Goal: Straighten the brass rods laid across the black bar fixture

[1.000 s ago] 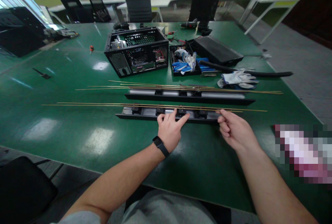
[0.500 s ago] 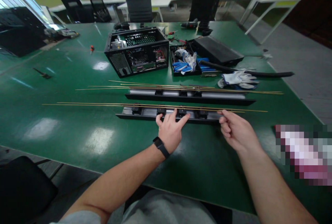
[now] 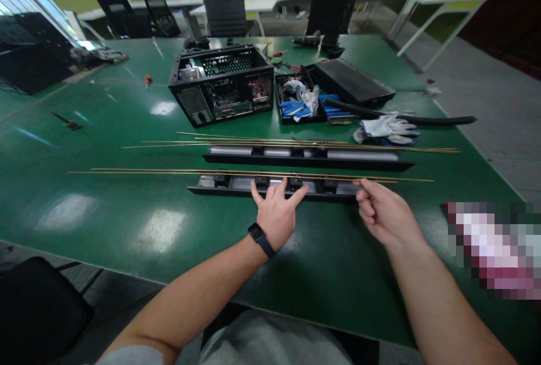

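My left hand point(image 3: 276, 213), fingers spread, lies over the front edge of the near black-and-silver rail point(image 3: 281, 191). Its fingertips touch or hover at the rail's black blocks point(image 3: 296, 183); contact is hard to tell. My right hand point(image 3: 382, 207) is closed in a pinch at the rail's right end, on a thin brass rod point(image 3: 177, 171); the exact grip is partly hidden by the fingers. Two such rods run lengthwise above the near rail and stick out far to the left. Behind it lies a second rail point(image 3: 304, 162) with several brass rods point(image 3: 169, 144) along it.
An open computer case point(image 3: 224, 86) stands behind the rails. To its right are a box of gloves point(image 3: 302, 100), a black panel point(image 3: 355, 80), a black tube point(image 3: 439, 120) and white gloves point(image 3: 389, 128). A pixelated patch covers the right side of the green table point(image 3: 105, 201).
My left hand's outermost left finger has straightened and spread outward. My right hand keeps its pinch, and the rods and rails look the same, apart from a slight camera shift.
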{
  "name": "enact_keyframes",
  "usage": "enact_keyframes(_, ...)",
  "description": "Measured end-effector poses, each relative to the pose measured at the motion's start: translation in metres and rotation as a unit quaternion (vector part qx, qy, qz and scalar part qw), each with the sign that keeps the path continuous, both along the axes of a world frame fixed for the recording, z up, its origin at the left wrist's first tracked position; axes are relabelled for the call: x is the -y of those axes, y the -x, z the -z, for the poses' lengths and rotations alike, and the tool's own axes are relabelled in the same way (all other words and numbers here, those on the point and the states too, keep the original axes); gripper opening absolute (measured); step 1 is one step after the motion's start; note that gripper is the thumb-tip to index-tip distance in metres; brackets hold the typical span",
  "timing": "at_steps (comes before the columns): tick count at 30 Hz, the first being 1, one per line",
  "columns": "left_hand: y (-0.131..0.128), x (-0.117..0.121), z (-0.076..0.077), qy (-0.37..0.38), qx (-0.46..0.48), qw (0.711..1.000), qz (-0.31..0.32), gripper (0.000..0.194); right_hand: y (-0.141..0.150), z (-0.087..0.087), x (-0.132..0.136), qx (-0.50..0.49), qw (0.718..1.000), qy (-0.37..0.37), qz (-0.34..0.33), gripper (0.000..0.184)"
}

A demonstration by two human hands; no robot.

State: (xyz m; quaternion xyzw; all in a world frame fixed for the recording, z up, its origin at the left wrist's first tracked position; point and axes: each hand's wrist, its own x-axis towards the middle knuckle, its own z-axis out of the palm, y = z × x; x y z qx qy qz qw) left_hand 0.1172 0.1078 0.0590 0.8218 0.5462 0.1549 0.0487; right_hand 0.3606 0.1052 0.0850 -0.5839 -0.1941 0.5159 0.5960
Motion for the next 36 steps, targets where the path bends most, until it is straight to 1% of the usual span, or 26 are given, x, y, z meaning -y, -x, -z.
enact_keyframes(4, 0.0, -0.001, 0.001, 0.0, -0.004, 1.0, 0.001, 0.062, -0.001, -0.001, 0.0, -0.005, 1.0, 0.009, 0.006, 0.031)
enact_keyframes(9, 0.0, -0.001, 0.0, -0.003, 0.003, 1.0, 0.0, 0.057, -0.003, -0.001, 0.001, -0.002, 1.0, 0.011, 0.007, 0.03)
enact_keyframes(13, 0.0, 0.0, -0.001, -0.004, 0.006, 1.0, 0.003, 0.05, -0.005, 0.001, 0.001, -0.004, 1.0, 0.016, 0.004, 0.031)
enact_keyframes(18, -0.001, 0.001, -0.001, -0.005, 0.003, 1.0, 0.01, 0.05, -0.009, 0.005, 0.001, 0.001, 1.0, 0.002, -0.006, 0.033)
enact_keyframes(23, -0.001, 0.001, -0.001, -0.003, 0.005, 1.0, 0.017, 0.05, -0.008, 0.003, 0.001, 0.0, 1.0, 0.009, 0.0, 0.026)
enact_keyframes(27, 0.0, 0.001, -0.001, -0.005, 0.009, 1.0, 0.014, 0.05, -0.016, 0.003, -0.001, -0.01, 0.999, 0.015, 0.043, 0.017)
enact_keyframes(31, 0.001, 0.001, -0.002, -0.006, 0.008, 1.0, 0.014, 0.049, -0.038, 0.002, -0.002, -0.009, 0.995, 0.023, 0.098, 0.012)
enact_keyframes(36, 0.003, 0.0, -0.002, -0.003, 0.01, 1.0, 0.015, 0.049, -0.068, -0.001, 0.0, -0.004, 0.981, 0.028, 0.19, 0.023)
